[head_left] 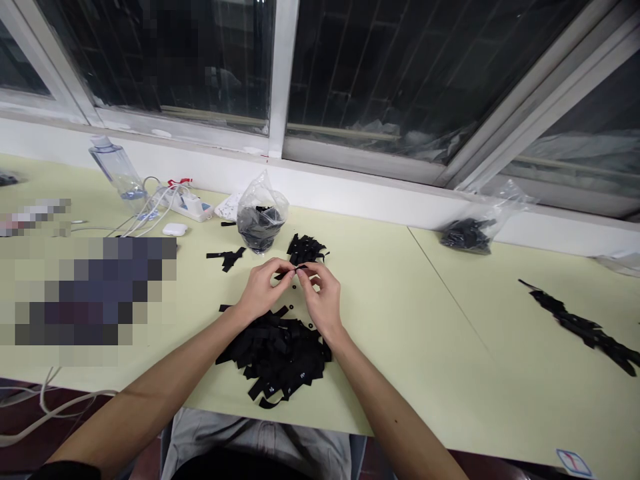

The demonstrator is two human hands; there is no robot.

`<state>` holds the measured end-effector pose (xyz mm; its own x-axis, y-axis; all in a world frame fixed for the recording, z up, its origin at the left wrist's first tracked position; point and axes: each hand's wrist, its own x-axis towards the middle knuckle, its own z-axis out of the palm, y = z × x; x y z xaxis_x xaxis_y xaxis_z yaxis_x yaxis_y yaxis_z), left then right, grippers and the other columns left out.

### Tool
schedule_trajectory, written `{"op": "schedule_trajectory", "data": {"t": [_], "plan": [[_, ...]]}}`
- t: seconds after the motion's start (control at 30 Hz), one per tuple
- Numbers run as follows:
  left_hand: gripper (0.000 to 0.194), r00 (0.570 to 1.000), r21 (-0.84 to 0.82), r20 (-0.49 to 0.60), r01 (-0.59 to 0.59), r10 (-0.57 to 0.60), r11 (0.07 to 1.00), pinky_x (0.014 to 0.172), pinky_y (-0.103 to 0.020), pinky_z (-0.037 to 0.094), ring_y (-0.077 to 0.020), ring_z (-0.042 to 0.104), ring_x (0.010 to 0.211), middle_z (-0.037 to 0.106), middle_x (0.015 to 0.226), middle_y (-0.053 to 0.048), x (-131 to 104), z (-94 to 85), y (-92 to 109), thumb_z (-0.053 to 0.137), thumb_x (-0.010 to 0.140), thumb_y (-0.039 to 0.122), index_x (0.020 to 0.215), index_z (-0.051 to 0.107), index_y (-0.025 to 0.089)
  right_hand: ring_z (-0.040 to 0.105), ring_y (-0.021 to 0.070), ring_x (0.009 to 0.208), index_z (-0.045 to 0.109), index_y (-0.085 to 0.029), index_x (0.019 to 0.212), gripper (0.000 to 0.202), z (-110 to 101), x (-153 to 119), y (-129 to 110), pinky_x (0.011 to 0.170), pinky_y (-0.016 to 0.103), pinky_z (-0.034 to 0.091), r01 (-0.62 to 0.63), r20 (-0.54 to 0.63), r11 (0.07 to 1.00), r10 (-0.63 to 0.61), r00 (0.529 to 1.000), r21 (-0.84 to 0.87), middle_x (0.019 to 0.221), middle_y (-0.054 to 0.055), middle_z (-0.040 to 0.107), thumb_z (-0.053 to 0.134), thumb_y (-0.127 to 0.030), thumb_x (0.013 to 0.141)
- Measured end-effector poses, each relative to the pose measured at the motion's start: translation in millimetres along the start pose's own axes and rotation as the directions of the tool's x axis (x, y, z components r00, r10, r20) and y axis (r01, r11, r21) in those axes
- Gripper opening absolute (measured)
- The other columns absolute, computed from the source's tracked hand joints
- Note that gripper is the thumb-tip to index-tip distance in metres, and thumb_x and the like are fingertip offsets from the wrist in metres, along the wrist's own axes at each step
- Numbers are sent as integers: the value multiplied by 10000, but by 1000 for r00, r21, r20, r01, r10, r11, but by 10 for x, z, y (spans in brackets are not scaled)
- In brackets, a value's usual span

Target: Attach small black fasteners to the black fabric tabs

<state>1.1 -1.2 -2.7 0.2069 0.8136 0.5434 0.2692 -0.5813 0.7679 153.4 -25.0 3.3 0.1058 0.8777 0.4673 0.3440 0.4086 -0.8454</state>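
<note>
My left hand and my right hand meet fingertip to fingertip over the table, both closed in a pinch on one small black fabric strip. Fingers hide most of that strip. Below my wrists lies a large loose pile of black fabric strips, a few with small white marks. Just beyond my fingertips is a smaller heap of black strips. A few tiny black rings lie between the hands and the large pile.
A clear plastic bag of black pieces stands behind my left hand, with loose strips beside it. Another bag and a row of black strips lie right. A bottle, power strip and white case are left.
</note>
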Motion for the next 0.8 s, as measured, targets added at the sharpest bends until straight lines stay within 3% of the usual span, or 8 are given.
{"op": "schedule_trajectory", "data": {"t": [0.17,0.57,0.8], "plan": [[102,1000,-23,-6,4,-4,1000,807,-294,557,-164,673,834,709,912,-43,1,18,-28,605,894,253,942,665,185,630,174,813,671,-211,940,148,-1,-1,20,660,290,507,32,-10,999,-32,999,-25,924,49,665,586,-330,918],[160,991,-177,3,135,-136,975,784,-314,588,-179,693,801,738,889,-50,9,42,-74,702,840,324,894,725,175,632,176,828,660,-204,941,169,-4,17,75,665,280,499,-20,25,1000,20,999,3,920,45,661,569,-346,924],[175,989,-221,5,148,-151,964,773,-306,587,-181,689,843,715,916,-57,14,43,-94,656,879,334,947,695,177,624,168,777,669,-205,923,199,-4,21,74,654,286,494,-20,24,1000,20,1000,-9,876,37,659,554,-367,934]]}}
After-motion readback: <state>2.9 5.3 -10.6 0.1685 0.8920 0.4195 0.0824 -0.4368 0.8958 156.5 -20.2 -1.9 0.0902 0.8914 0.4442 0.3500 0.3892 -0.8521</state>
